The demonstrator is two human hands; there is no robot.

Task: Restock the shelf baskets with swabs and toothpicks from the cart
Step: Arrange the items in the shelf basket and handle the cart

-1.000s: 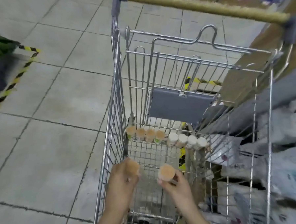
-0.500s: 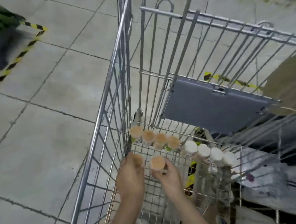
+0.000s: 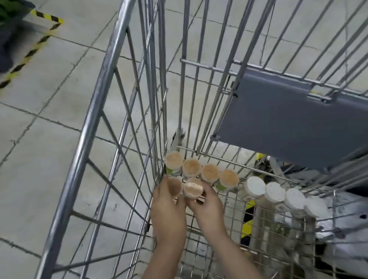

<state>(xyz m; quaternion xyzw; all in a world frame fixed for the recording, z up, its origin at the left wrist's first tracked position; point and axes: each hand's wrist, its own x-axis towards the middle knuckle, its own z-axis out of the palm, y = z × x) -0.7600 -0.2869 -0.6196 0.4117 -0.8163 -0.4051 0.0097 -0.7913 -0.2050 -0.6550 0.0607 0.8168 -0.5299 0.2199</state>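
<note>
I see two arms come up from the bottom of my view. Both arms are bare, with no sleeves on them as far as I can see. The left hand [image 3: 167,212] has no glove, no ring and no watch on the side that I can see. The right hand [image 3: 206,210] is bare too, and its wrist has no band. The picture is too blurry for me to see the nails.

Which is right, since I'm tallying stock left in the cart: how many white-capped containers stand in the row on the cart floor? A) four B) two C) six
A: four white-capped containers stand side by side, right of the tan-topped ones.
</note>
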